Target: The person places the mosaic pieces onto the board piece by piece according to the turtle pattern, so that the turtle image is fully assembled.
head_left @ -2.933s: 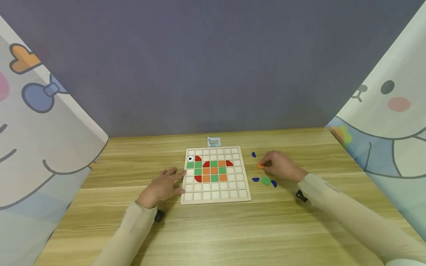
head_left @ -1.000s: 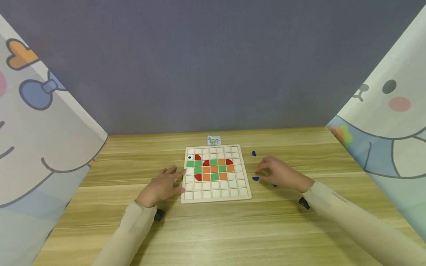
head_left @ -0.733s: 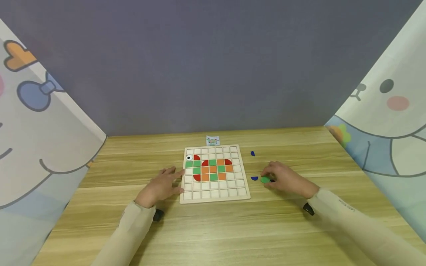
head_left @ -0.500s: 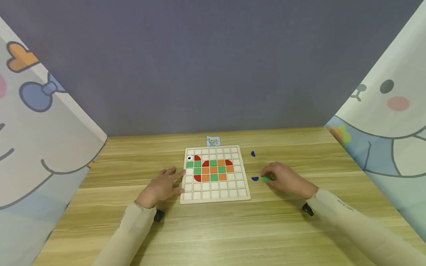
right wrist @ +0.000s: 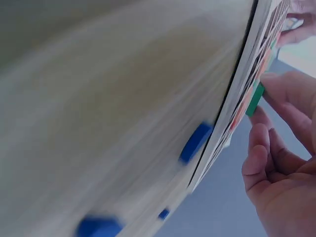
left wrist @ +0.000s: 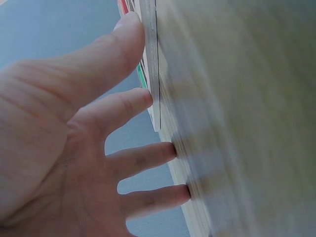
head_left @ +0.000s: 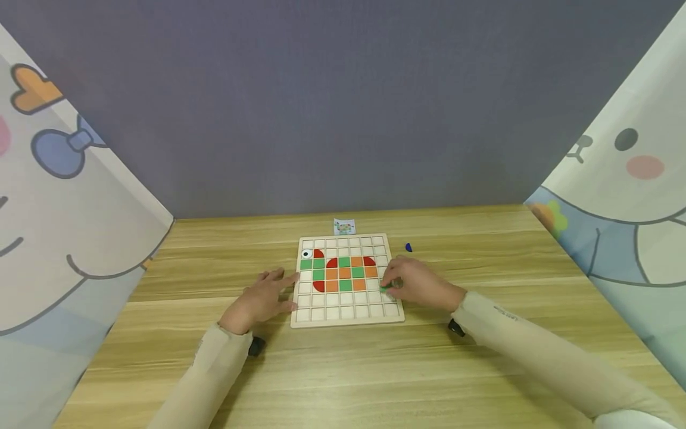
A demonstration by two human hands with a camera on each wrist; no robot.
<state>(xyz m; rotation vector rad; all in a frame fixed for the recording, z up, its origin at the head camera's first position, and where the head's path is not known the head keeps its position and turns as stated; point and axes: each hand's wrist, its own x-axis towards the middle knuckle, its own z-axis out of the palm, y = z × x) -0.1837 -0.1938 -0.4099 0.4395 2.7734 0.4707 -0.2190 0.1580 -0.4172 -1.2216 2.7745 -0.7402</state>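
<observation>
My right hand pinches a green square tile between thumb and fingertips, over the right side of the wooden grid board. My left hand lies at the board's left edge. Its fingers are spread, and the thumb and index fingertips touch the rim. Set in the board are red quarter-round tiles, orange square tiles, green square tiles and a white tile with a black eye dot.
Several blue half-round pieces lie right of the board, among them a far blue piece and a nearer blue piece. A small picture card lies behind the board on the wooden table. A grey partition rises at the back.
An orange square tile has gone from the right hand into the board. The right hand has then picked up the green square tile and moved left over the board. The left hand has stayed put.
</observation>
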